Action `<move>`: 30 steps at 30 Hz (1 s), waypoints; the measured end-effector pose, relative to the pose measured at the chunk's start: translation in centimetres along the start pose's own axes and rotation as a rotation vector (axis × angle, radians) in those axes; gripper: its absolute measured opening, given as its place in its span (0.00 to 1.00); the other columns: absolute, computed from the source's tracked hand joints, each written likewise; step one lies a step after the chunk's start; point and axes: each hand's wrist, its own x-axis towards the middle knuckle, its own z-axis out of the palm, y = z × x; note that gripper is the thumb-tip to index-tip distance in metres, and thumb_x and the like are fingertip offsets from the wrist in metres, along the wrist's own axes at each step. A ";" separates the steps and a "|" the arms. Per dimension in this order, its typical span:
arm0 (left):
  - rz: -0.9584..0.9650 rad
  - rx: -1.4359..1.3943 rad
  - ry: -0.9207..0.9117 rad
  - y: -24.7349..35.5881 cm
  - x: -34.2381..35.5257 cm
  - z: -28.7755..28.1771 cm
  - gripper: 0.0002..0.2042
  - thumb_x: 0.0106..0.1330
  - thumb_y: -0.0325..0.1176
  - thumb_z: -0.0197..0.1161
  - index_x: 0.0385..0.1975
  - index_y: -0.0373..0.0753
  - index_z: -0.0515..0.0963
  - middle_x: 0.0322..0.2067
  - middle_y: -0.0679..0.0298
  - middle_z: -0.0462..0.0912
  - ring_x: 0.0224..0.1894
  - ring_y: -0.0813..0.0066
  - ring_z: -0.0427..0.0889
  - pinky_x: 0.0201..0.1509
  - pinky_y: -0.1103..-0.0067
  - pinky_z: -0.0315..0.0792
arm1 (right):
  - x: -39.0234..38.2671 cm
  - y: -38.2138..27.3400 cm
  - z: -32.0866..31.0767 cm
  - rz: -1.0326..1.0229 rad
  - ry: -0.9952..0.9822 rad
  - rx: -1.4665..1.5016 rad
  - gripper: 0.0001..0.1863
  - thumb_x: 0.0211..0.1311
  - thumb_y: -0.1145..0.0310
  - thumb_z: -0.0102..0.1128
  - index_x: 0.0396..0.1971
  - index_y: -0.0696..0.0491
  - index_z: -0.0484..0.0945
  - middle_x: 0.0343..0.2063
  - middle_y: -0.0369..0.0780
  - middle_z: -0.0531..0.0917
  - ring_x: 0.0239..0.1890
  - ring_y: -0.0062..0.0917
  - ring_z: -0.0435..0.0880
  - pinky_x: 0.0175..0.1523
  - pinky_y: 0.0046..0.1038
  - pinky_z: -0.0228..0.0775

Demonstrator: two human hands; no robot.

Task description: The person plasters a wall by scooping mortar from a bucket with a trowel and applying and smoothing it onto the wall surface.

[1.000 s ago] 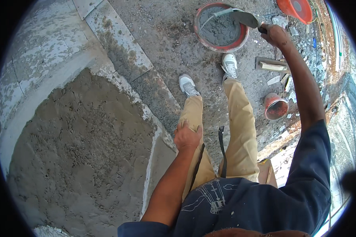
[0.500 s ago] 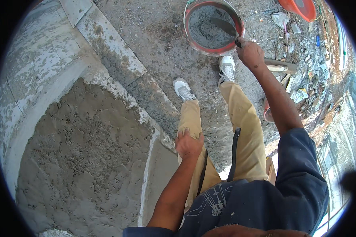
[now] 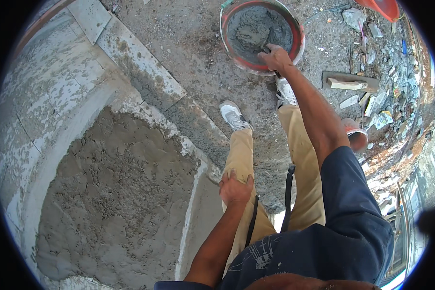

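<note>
My right hand point(image 3: 278, 60) is closed round a trowel point(image 3: 264, 48) over the near side of a round bucket point(image 3: 299, 42). The trowel's blade is mostly hidden in wet grey mortar point(image 3: 244, 21), which rises in a lump beside my fingers. Red shows inside the bucket's pale, mortar-smeared rim. My left hand point(image 3: 236, 190) rests on my left knee, fingers spread over the tan trousers point(image 3: 240, 157), and holds nothing.
At left lies a patch of rough wet mortar point(image 3: 116, 203) inside a pale edge. Long boards point(image 3: 140, 60) run beside it. Another red bucket point(image 3: 386, 7) stands far right. Below it are a wood block point(image 3: 347, 84), rubble point(image 3: 384, 118) and a small reddish container point(image 3: 356, 137).
My right hand has moved left and inward over the bucket. The trowel's blade, plainly visible before, has sunk into the mortar. My left hand stays on the knee; the whole view has shifted slightly.
</note>
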 end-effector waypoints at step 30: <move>-0.125 -0.235 -0.058 -14.6 3.3 1.2 0.39 0.58 0.60 0.67 0.69 0.49 0.71 0.70 0.58 0.67 0.69 0.55 0.69 0.66 0.61 0.73 | -13.1 -14.7 12.6 -0.296 0.530 0.270 0.23 0.61 0.60 0.67 0.52 0.56 0.77 0.25 0.40 0.83 0.23 0.27 0.79 0.31 0.29 0.72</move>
